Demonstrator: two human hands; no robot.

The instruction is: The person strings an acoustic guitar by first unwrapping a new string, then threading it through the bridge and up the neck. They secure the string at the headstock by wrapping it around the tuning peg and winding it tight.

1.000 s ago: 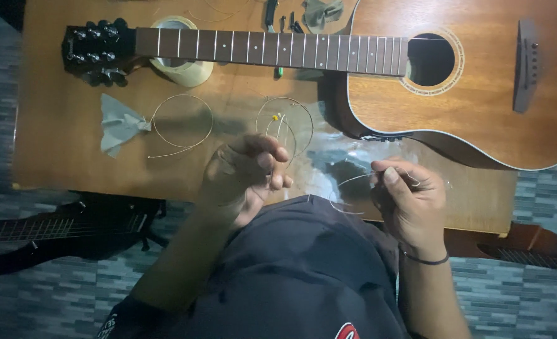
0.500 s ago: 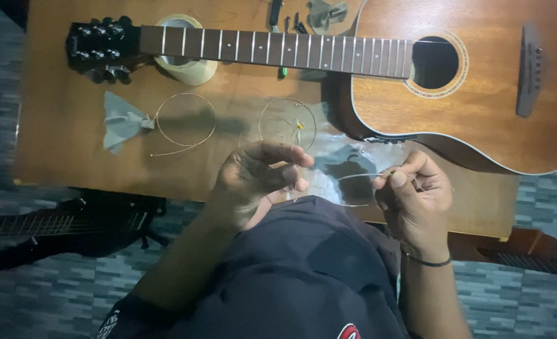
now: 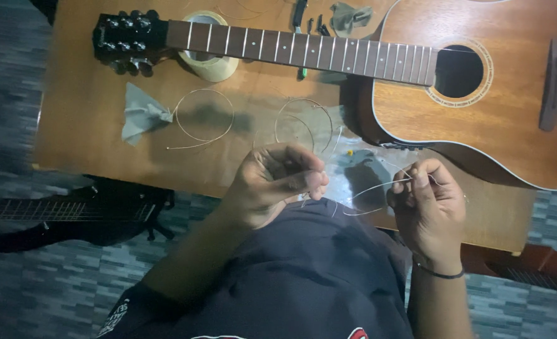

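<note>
Brown wood fills most of the frame: a wooden counter [image 3: 84, 119] with a brown guitar [image 3: 479, 94] lying flat across the top. The body of the guitar is at the upper right, and its dark head with the tuning pegs is at the upper left.

A thin wire string [image 3: 372, 188] runs between the two hands at the lower middle of the frame, just in front of the counter's near edge. The left hand [image 3: 278, 182] is closed, with its fingertips pinching one end of the string. The right hand [image 3: 426, 204] is closed too and pinches the other end between thumb and finger. The string bends in a loose curve between them. A dark band sits on the right wrist.

On the counter, a coiled string [image 3: 203, 119] lies left of the middle, just beside a grey cloth [image 3: 142, 116]. Another coiled string [image 3: 303, 122] lies near the middle, above the left hand. A roll of tape [image 3: 209, 59] sits under the guitar's neck at the upper left. A clear plastic bag [image 3: 360, 166] lies between the hands and the guitar.

A second guitar [image 3: 59, 213] lies on the grey floor at the lower left.
</note>
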